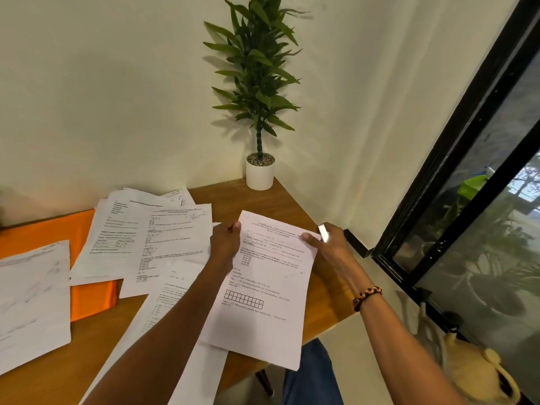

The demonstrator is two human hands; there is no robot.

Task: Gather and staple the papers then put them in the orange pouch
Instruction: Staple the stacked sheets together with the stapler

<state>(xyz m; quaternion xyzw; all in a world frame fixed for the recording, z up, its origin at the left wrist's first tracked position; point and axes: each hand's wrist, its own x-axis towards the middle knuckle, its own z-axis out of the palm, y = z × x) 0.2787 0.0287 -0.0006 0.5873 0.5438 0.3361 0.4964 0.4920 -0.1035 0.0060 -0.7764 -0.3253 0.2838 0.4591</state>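
Wooden desk (295,200), set into a corner of cream wall, with a dark-framed window (455,159) running along the 3 o'clock side; potted plant (257,92) in a white pot at 12 o'clock, standing at the desk's far corner. Item: held sheaf of papers (263,293), printed text and a small grid visible on the top sheet, lifted at the centre of view and overhanging the near desk edge toward 5 o'clock. Left hand (225,244) grips the sheaf's left edge near its top corner, fingers curled round it; right hand (327,244) pinches the right edge near the top, thumb lying on the printed face, and carries a small shiny metal object (322,231) between its fingers (what it is cannot be told). Beaded bracelet (366,296) on the right wrist. Item: loose papers (152,238), several overlapping sheets fanned across the desk from 9 to 11 o'clock, more passing under the left forearm toward 7 o'clock. Item: orange pouch (93,299), flat on the desk at 9 o'clock, largely covered by the loose sheets, its orange showing at the far-left end and in a strip between pages. Beige bag (479,372) on the floor at 4 o'clock, below the window
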